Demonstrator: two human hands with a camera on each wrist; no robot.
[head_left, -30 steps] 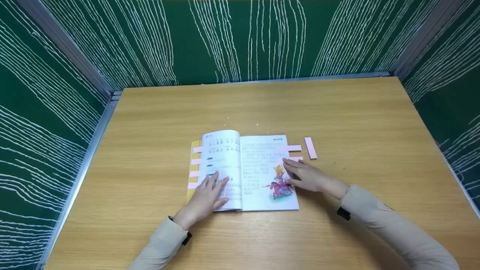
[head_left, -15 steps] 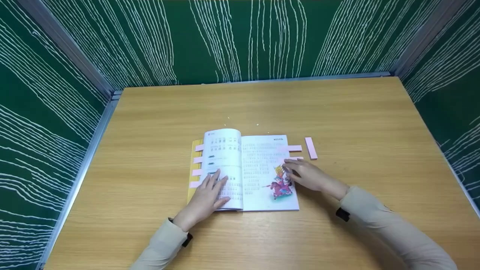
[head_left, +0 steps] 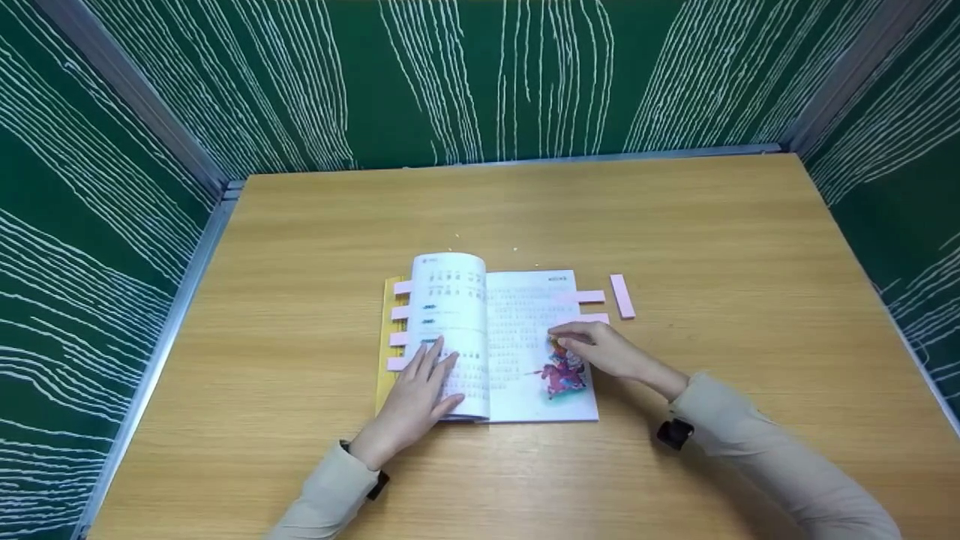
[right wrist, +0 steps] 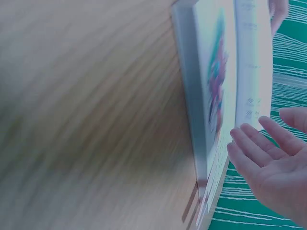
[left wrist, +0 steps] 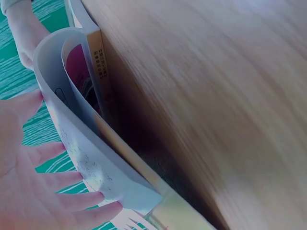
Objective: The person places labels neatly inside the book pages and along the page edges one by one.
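Observation:
An open book (head_left: 517, 394) lies on the wooden table, printed text on both pages and a coloured horse-and-rider picture (head_left: 562, 375) at lower right. My left hand (head_left: 409, 401) rests on the left page (head_left: 454, 300) with fingers spread; that page curves up, as the left wrist view also shows. Over the right page is my right hand (head_left: 611, 354), its fingers loosely bent near the top of the picture and nothing seen in them. In the right wrist view the right hand (right wrist: 273, 163) has extended fingers. Pink paper tabs (head_left: 592, 297) stick out from the right edge.
Several pink tabs (head_left: 399, 313) jut over the yellow cover (head_left: 384, 390) at left. A loose pink strip (head_left: 622, 296) lies right of the book. Small white specks (head_left: 515, 249) dot the table (head_left: 300, 247) beyond it. Green panels (head_left: 420, 82) with white lines enclose the back and sides.
My right hand has shifted left from the page edge further over the right page. The left page and its tabs have slid slightly right and away, with my left hand still on it.

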